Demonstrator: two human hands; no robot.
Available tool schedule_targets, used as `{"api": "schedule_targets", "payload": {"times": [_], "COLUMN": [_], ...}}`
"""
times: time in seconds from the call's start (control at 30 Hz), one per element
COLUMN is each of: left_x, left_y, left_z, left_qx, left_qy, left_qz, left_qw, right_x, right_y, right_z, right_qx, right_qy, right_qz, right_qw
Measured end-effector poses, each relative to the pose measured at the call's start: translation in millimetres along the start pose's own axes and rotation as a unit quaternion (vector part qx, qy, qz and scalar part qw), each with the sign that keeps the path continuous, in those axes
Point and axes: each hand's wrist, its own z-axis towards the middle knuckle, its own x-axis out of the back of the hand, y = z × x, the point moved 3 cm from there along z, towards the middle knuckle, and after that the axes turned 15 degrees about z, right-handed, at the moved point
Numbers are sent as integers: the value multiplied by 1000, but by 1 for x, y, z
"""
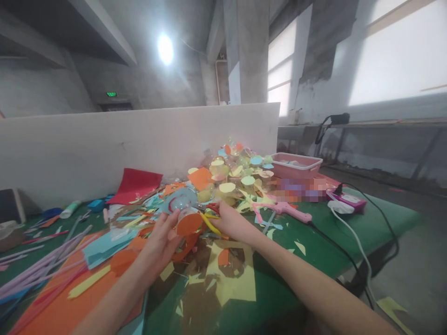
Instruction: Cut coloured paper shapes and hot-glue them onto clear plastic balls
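Observation:
In my left hand (165, 236) is a clear plastic bottle piece (183, 200), its fingers closed round the side. An orange paper disc (189, 224) covers the end of the piece that faces me. My right hand (233, 224) grips scissors (210, 223) with yellow and red handles; their blades point left, close to the bottle piece, and I cannot tell whether they touch it. Just beyond my hands rises a heap of clear plastic pieces topped with coloured paper discs (227, 187). Cut yellow paper (232, 281) lies below my right hand.
A pink hot glue gun (288, 210) lies to the right, its black cable trailing off the table's edge. Near it are a purple power strip (349, 201) and a pink basket (300, 164). Paper sheets and plastic strips (52, 263) cover the left side. A white board (139, 139) stands behind.

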Motion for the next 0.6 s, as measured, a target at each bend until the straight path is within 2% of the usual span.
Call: {"api": "schedule_targets", "payload": {"times": [0.3, 0.47, 0.6], "left_x": [11, 6, 2], "left_y": [-5, -2, -2], "left_z": [5, 6, 2], "left_qx": [-3, -11, -5], "left_qy": [-1, 2, -33], "left_qz": [23, 6, 28], "left_qw": [1000, 1000, 999], "right_x": [-6, -6, -6], "right_y": [6, 6, 5], "right_z": [8, 5, 4], "right_qx": [-38, -87, -33], "right_qy": [-4, -51, -36], "right_qz": [159, 203, 204], "right_qw": [987, 974, 978]}}
